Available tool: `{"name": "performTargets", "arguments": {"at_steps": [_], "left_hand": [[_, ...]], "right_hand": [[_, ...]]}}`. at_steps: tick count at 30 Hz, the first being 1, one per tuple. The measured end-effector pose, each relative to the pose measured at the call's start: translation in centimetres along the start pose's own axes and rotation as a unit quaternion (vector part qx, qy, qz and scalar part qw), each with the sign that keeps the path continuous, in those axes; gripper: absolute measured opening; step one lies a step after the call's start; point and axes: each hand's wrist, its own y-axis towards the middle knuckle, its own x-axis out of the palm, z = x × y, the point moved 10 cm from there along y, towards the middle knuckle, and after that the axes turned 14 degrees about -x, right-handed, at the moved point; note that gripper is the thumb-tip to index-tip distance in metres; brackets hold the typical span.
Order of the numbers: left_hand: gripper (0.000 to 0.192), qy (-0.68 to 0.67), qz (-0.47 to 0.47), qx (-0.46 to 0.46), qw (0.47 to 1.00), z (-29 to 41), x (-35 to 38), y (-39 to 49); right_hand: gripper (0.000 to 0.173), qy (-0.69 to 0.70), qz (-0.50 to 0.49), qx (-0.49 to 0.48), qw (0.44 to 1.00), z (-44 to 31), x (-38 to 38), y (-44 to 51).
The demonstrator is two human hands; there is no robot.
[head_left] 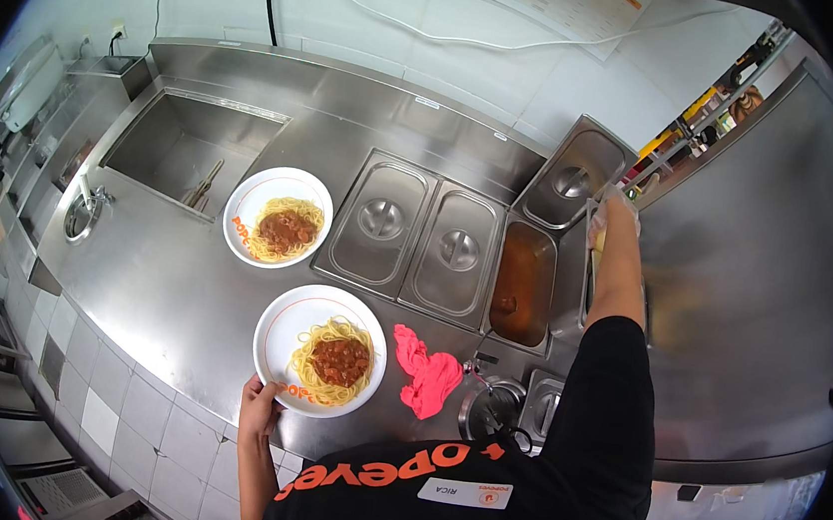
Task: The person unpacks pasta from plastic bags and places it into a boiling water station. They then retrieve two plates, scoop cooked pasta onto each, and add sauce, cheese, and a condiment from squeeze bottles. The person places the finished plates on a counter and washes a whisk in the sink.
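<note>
My left hand (261,404) grips the near-left rim of a white plate (280,330), with the thumb over the edge. Spaghetti (305,362) lies in that plate, topped with red-brown meat sauce (340,362). A second white plate (248,195) of spaghetti and sauce (288,231) sits farther back on the counter. My right hand (612,207), in a clear plastic glove, reaches to a metal container (573,313) at the far right. Something pale yellow shows beside its fingers. My forearm hides much of that container, and I cannot tell whether the fingers hold anything.
Two lidded steel pans (378,249) (454,263) adjoin an uncovered sauce pan (522,293); a lid (575,174) leans behind it. A pink cloth (429,374) lies near a round metal pot (481,409). The sink (173,131) holds tongs-like utensils (204,185). A steel panel (744,291) stands right.
</note>
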Motion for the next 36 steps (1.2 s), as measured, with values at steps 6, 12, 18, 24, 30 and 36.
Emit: {"name": "performTargets", "arguments": {"at_steps": [6, 12, 18, 24, 30, 36], "left_hand": [[0.022, 0.225, 0.059, 0.043, 0.972, 3.2, -0.4, -0.3], [0.047, 0.325, 0.035, 0.035, 0.944, 4.2, 0.6, -0.1], [0.045, 0.349, 0.054, 0.155, 0.923, 5.9, 0.8, -1.0], [0.039, 0.451, 0.189, 0.268, 0.830, 8.3, -1.1, -1.5], [0.026, 0.352, 0.306, 0.341, 0.816, 9.4, -5.3, -4.4], [0.020, 0.345, 0.299, 0.430, 0.779, 9.1, -5.8, -6.2]], "right_hand": [[0.047, 0.080, 0.012, 0.027, 0.996, 6.4, -1.3, 0.9], [0.054, 0.699, -0.002, 0.052, 0.713, 11.2, 7.3, -6.6], [0.049, 0.896, 0.264, -0.105, 0.341, 5.4, 6.2, -14.2], [0.056, 0.926, 0.255, -0.270, 0.070, -16.1, 5.1, -23.1], [0.052, 0.912, 0.300, -0.219, 0.172, -26.1, 3.4, -27.3], [0.051, 0.890, 0.244, -0.290, 0.255, -35.9, 2.5, -29.7]]}}
